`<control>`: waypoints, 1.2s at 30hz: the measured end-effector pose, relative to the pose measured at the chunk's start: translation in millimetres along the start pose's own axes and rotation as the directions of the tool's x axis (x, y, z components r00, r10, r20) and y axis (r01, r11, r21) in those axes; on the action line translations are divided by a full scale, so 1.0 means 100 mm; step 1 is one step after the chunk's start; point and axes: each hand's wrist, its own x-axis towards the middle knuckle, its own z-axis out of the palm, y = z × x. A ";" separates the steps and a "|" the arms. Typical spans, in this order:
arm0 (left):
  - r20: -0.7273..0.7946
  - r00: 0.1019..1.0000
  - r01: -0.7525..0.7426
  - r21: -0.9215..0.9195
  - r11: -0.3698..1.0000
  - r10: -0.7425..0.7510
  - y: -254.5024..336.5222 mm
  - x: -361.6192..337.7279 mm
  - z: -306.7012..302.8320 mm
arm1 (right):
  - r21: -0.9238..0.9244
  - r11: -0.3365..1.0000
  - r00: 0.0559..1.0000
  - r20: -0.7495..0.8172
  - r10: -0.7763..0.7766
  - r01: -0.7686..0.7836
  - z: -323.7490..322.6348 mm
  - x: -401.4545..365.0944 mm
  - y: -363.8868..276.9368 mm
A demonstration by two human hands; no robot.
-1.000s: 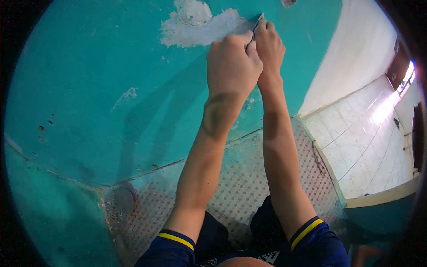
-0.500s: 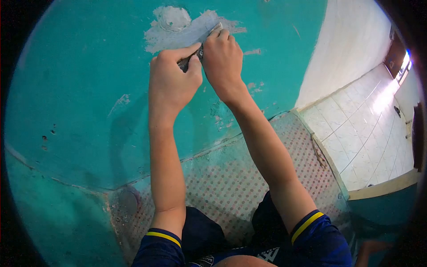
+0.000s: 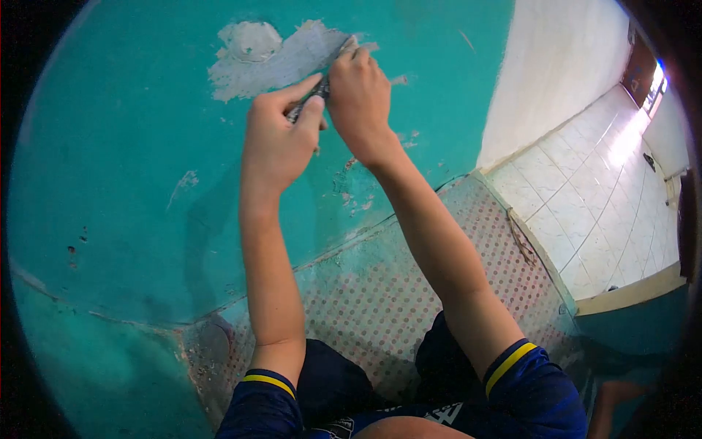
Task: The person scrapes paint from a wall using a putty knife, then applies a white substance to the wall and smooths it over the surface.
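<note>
Both of my hands are on a hand scraper [image 3: 322,87] with a dark handle, its blade largely hidden by my fingers. My left hand [image 3: 281,139] is closed around the lower end of the handle, thumb and forefinger along it. Higher up, my right hand [image 3: 360,95] wraps the tool near the blade, knuckles facing me. The tip meets the right part of a grey-white bare patch [image 3: 303,55] on the teal wall [image 3: 131,146]. A rounder, paler spot [image 3: 254,42] lies at the left of that patch.
Dotted, dusty floor tiles [image 3: 365,300] lie below the wall. At right, a white wall section [image 3: 548,73] borders a white tiled floor [image 3: 585,190] beyond a raised edge [image 3: 632,296]. Small holes [image 3: 72,250] mark the wall at left. Part of a person's limb [image 3: 610,402] shows at lower right.
My view has shifted, so the wall appears farther left. Against the patch, both hands and the scraper have slid slightly up and right. My grip stays on the tool.
</note>
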 end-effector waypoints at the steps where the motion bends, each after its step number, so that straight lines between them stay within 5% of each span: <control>1: -0.050 0.999 0.023 0.056 0.998 -0.020 0.04 -0.01 -0.01 | 0.018 1.000 1.000 0.021 0.008 -0.008 -0.01 0.00 -0.04; 5: -0.169 0.983 -0.038 0.160 0.986 0.066 -0.12 0.08 0.14 | -0.029 1.000 1.000 0.012 0.008 -0.008 0.07 0.01 0.01; 10: -0.116 0.989 -0.063 0.214 0.975 0.090 -0.07 0.01 0.08 | -0.084 0.996 0.999 -0.047 -0.009 0.005 0.10 0.02 0.06; 15: -0.194 0.962 -0.111 0.370 0.922 0.193 0.01 0.03 0.14 | 0.053 0.998 0.999 0.026 -0.028 0.026 -0.02 0.03 0.01; 18: -0.179 0.962 -0.149 0.286 0.947 0.206 -0.09 0.10 0.25 | 0.050 0.999 1.000 0.003 -0.011 0.011 0.04 0.05 0.14; 25: -0.196 0.969 -0.071 0.353 0.933 0.148 0.09 0.03 0.17 | 0.150 0.989 0.999 0.051 -0.010 0.003 -0.01 0.04 0.03; 28: -0.206 0.973 -0.074 0.167 0.983 0.108 -0.08 0.10 0.33 | 0.003 1.000 1.000 -0.025 0.009 -0.009 0.03 0.08 0.26; 30: -0.137 0.989 0.097 0.350 0.932 -0.052 0.05 0.07 0.33 | 0.036 0.999 0.999 -0.046 0.023 -0.021 0.03 0.03 0.23; 31: -0.169 0.974 -0.073 0.385 0.920 0.148 0.04 0.04 0.30 | 0.084 0.996 1.000 -0.027 0.000 0.002 0.00 0.01 0.19; 36: -0.195 0.979 0.033 0.421 0.906 0.055 0.15 0.06 0.24 | 0.137 0.990 1.000 -0.011 -0.030 0.031 0.00 0.03 0.11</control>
